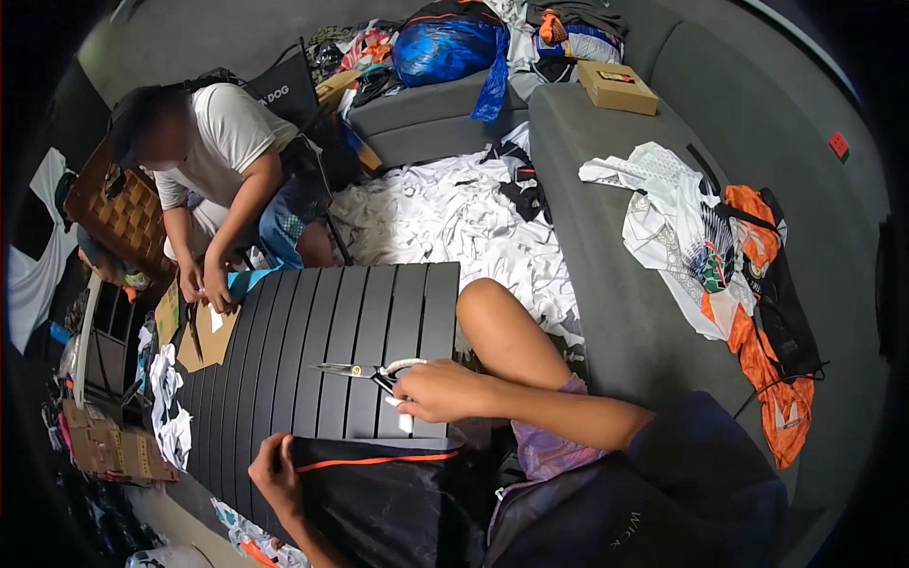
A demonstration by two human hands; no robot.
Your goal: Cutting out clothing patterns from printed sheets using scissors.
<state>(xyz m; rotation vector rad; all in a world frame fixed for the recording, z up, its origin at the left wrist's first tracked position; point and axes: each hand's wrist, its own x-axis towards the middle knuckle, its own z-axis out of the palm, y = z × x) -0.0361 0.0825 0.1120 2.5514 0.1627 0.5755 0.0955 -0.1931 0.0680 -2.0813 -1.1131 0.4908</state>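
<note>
In my right hand (443, 390) is a pair of scissors (355, 370) with pale wrapped handles, held over the slatted table; the blades point left and look nearly closed. A small white scrap (404, 417) shows beneath the fingers of that hand. My left hand (275, 471) grips the edge of a black garment (379, 492) with an orange stripe, which lies over the near table edge and my lap. The scissors are apart from the garment.
Across the dark slatted table (374, 303) a seated person (222, 161) works over cardboard (210, 343) with dark scissors. White fabric scraps (426, 213) cover the floor. On the grey sofa (578, 170) lie a cardboard box (617, 87) and orange, white and black garments (757, 284).
</note>
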